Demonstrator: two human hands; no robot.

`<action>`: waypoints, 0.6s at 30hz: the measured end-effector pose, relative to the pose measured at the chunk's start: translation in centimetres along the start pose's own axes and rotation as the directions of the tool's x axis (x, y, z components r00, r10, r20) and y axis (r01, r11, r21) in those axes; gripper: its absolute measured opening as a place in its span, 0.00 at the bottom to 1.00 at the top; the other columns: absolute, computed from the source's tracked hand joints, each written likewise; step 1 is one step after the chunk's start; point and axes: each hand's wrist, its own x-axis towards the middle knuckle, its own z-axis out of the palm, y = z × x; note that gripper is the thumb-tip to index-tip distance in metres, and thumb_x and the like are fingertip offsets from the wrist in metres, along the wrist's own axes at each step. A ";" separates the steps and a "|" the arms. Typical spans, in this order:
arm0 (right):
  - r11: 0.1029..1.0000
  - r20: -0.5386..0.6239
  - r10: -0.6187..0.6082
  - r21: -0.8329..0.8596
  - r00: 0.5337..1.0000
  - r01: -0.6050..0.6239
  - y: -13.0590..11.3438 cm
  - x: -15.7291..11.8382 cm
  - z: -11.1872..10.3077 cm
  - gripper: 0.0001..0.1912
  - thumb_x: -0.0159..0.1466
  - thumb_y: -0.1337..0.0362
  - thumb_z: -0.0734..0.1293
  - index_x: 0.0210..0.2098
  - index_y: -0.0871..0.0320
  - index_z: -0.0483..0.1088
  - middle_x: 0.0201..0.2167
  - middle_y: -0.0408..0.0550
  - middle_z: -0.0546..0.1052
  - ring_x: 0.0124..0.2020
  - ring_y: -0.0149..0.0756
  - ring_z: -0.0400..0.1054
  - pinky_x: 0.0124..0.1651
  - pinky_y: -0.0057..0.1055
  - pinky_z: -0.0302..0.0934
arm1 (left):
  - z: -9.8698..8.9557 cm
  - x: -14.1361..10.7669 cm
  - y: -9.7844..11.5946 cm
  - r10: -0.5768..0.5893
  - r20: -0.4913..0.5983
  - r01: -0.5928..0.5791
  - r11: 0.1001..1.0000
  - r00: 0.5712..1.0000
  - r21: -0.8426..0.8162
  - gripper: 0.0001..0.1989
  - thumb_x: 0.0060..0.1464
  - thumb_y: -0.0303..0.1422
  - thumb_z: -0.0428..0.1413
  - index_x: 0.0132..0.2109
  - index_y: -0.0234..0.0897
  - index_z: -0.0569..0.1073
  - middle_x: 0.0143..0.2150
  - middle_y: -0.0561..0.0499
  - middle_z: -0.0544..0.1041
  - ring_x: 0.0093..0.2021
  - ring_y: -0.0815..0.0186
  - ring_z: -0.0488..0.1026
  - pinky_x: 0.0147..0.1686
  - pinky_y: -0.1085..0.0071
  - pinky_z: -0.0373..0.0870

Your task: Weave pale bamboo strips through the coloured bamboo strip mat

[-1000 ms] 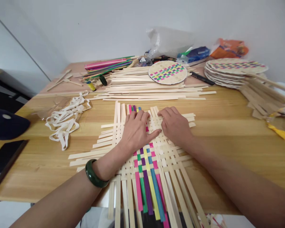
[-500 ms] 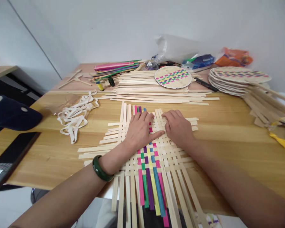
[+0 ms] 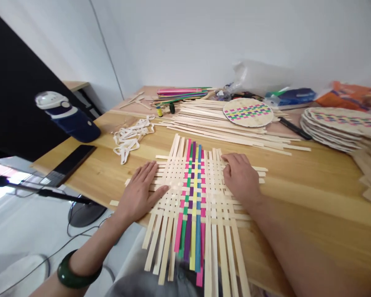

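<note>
Head camera: I see a flat mat of woven pale and coloured strips (image 3: 191, 192) on the brown wooden table (image 3: 312, 194), left hand (image 3: 139, 192) spread on its left, right hand (image 3: 241, 175) curled at its right, hold undiscernible.

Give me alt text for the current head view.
The left hand and right hand rest on opposite sides of a pale woven mat with bright central strips, at a wooden table. Behind it lie loose strips and a round woven piece.
</note>
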 end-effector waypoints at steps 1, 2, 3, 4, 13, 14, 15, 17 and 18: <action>1.000 0.001 0.010 0.014 1.000 -0.010 0.1 -0.2 -0.1 0.15 0.59 0.75 0.60 0.43 0.59 0.71 0.40 0.51 0.78 0.44 0.45 0.67 0.42 0.39 0.64 | 0.0 -0.1 0.2 -0.010 -0.001 0.010 1.000 1.000 -0.005 0.40 0.62 0.55 0.43 0.68 0.28 0.56 0.70 0.36 0.58 0.71 0.52 0.52 0.68 0.49 0.51; 0.999 0.001 0.019 0.026 1.000 -0.019 0.2 -0.3 -0.2 0.15 0.59 0.75 0.60 0.43 0.58 0.70 0.40 0.51 0.77 0.44 0.45 0.67 0.42 0.39 0.64 | -0.1 -0.1 0.4 -0.019 -0.002 0.019 1.000 1.000 -0.010 0.40 0.62 0.55 0.44 0.68 0.28 0.57 0.70 0.36 0.58 0.71 0.52 0.53 0.68 0.49 0.51; 0.999 0.002 0.027 0.034 1.000 -0.027 0.2 -0.4 -0.3 0.15 0.60 0.75 0.59 0.43 0.58 0.70 0.40 0.51 0.77 0.44 0.45 0.67 0.42 0.40 0.64 | -0.1 0.0 0.6 -0.025 -0.002 0.025 1.000 1.000 -0.015 0.39 0.62 0.55 0.44 0.68 0.28 0.58 0.70 0.35 0.58 0.71 0.52 0.53 0.68 0.49 0.51; 0.999 0.003 0.035 0.037 0.999 -0.035 0.3 -0.5 -0.4 0.15 0.60 0.74 0.59 0.43 0.58 0.70 0.40 0.51 0.77 0.44 0.46 0.67 0.42 0.40 0.64 | -0.2 0.2 0.9 -0.032 -0.002 0.032 0.999 0.999 -0.021 0.39 0.62 0.55 0.45 0.67 0.28 0.58 0.70 0.35 0.58 0.71 0.52 0.53 0.68 0.49 0.51; 0.998 0.020 0.058 0.025 0.998 -0.058 0.6 -0.3 -0.3 0.14 0.60 0.72 0.59 0.42 0.55 0.71 0.39 0.51 0.77 0.44 0.47 0.68 0.41 0.43 0.66 | 0.0 0.3 1.0 -0.030 -0.048 0.027 0.997 0.998 -0.067 0.35 0.62 0.51 0.47 0.66 0.30 0.61 0.69 0.36 0.60 0.70 0.51 0.54 0.68 0.47 0.52; 0.997 0.007 0.069 0.025 0.998 -0.069 0.5 -0.2 -0.4 0.14 0.59 0.72 0.59 0.42 0.55 0.71 0.39 0.51 0.77 0.43 0.46 0.69 0.41 0.42 0.67 | 0.1 0.2 0.9 -0.026 -0.051 0.023 0.997 0.998 -0.068 0.35 0.62 0.50 0.47 0.66 0.29 0.61 0.69 0.36 0.61 0.70 0.51 0.54 0.68 0.47 0.52; 0.997 -0.015 0.079 0.024 0.997 -0.078 0.4 -0.1 -0.7 0.14 0.60 0.72 0.59 0.41 0.56 0.71 0.39 0.51 0.77 0.43 0.46 0.69 0.42 0.42 0.67 | 0.1 0.2 0.8 -0.024 -0.056 0.020 0.998 0.998 -0.066 0.35 0.62 0.50 0.47 0.66 0.28 0.61 0.68 0.36 0.61 0.70 0.50 0.54 0.67 0.47 0.52; 0.997 -0.084 0.066 0.038 0.994 -0.063 0.0 0.2 -1.3 0.14 0.60 0.73 0.58 0.41 0.56 0.71 0.38 0.50 0.78 0.42 0.44 0.70 0.43 0.41 0.67 | 0.3 0.2 0.7 -0.018 -0.064 0.014 0.998 0.998 -0.058 0.35 0.62 0.50 0.46 0.66 0.26 0.62 0.68 0.35 0.61 0.70 0.50 0.54 0.67 0.47 0.53; 0.998 -0.117 0.038 0.058 0.992 -0.031 -0.2 0.4 -1.7 0.15 0.60 0.74 0.58 0.40 0.56 0.72 0.37 0.50 0.78 0.42 0.43 0.71 0.43 0.40 0.68 | 0.3 0.2 0.7 -0.014 -0.067 0.011 0.998 0.998 -0.054 0.35 0.62 0.50 0.46 0.65 0.26 0.62 0.68 0.35 0.61 0.70 0.50 0.54 0.68 0.47 0.53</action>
